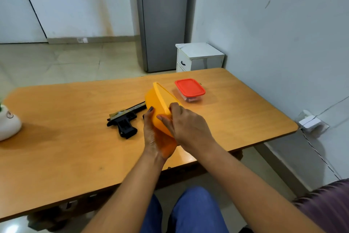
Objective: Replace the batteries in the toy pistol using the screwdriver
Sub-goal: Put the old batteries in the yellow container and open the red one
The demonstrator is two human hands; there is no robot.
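Both hands grip tilted orange lidded box (156,100) above desk (66,138): left hand (153,136) underneath, right hand (186,126) on lid edge; contents hidden. Toy pistol (124,119) lies left. Red-lidded clear container (189,90) behind, contents unclear.

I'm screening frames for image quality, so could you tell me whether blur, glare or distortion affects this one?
Head view: wide-angle distortion bows the table edges; glare sits near the front table edge; both hands and the yellow container look slightly soft, while the toy pistol stays recognisable.
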